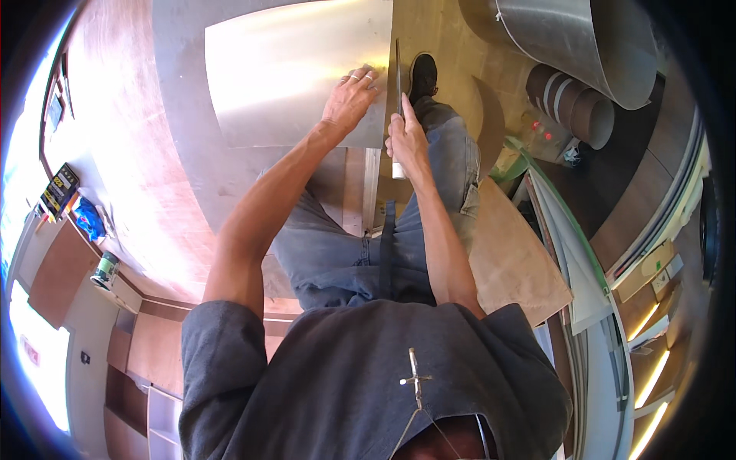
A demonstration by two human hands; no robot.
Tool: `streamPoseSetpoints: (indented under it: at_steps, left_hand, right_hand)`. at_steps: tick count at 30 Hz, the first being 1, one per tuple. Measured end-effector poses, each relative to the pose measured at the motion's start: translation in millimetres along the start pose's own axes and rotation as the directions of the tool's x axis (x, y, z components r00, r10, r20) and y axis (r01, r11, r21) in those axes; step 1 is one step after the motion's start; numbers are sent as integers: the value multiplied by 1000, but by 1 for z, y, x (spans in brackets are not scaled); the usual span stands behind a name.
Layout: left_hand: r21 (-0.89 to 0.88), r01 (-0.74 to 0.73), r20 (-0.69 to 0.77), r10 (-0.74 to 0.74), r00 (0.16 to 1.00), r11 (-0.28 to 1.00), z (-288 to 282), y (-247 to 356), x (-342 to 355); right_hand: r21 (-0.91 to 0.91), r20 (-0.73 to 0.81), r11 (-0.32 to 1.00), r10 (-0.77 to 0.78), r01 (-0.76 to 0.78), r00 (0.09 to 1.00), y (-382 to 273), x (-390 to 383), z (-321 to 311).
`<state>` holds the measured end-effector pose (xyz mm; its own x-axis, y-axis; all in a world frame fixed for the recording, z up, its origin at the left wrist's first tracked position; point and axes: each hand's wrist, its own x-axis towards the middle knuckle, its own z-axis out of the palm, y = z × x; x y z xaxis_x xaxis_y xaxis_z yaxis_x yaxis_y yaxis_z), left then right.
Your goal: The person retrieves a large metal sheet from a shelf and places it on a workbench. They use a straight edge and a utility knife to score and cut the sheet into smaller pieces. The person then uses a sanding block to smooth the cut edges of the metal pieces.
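Observation:
A shiny sheet of metal (pixel 284 69) lies on the work surface in front of me, its right edge running beside my right hand. My left hand (pixel 353 96) rests on the sheet near that edge, fingers stretched and pressing down, with nothing seen in its grasp. In my right hand (pixel 408 142) is a file (pixel 398 65), its long thin dark blade pointing away from me alongside the sheet's edge. The pale handle (pixel 398 170) sticks out below my fist, and my index finger lies along the tool. Whether the blade touches the edge, I cannot tell.
My shoe (pixel 423 75) stands on the floor right of the sheet. A large curled metal sheet (pixel 586 38) and a brown roll (pixel 571 103) are at the far right. Several panels (pixel 571 253) lean at right. A blue packet (pixel 89 218) lies at left.

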<state>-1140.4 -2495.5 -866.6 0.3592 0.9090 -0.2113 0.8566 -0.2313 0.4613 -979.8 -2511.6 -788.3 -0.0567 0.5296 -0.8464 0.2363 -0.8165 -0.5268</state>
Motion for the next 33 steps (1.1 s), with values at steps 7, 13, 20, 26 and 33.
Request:
streamPoseSetpoints:
  at_steps: [7,13,20,26,33]
  left_hand:
    - [23,-22,-77,23,997,999,2,10,-26]
    - [86,-8,-100,16,995,996,16,12,-33]
    - [76,29,-55,-25,998,997,9,15,-27]
    - [59,30,-79,-26,997,998,3,18,-32]
    - [62,26,-56,-23,998,998,8,21,-33]
  right_hand:
    - [5,37,996,-87,87,996,16,7,4]
    - [-28,44,994,-107,108,993,8,-1,15]
    - [-161,11,969,-187,186,982,33,40,21]
    - [-208,-51,955,-228,213,972,44,7,25]
    - [-121,-13,982,-146,143,989,32,13,20]
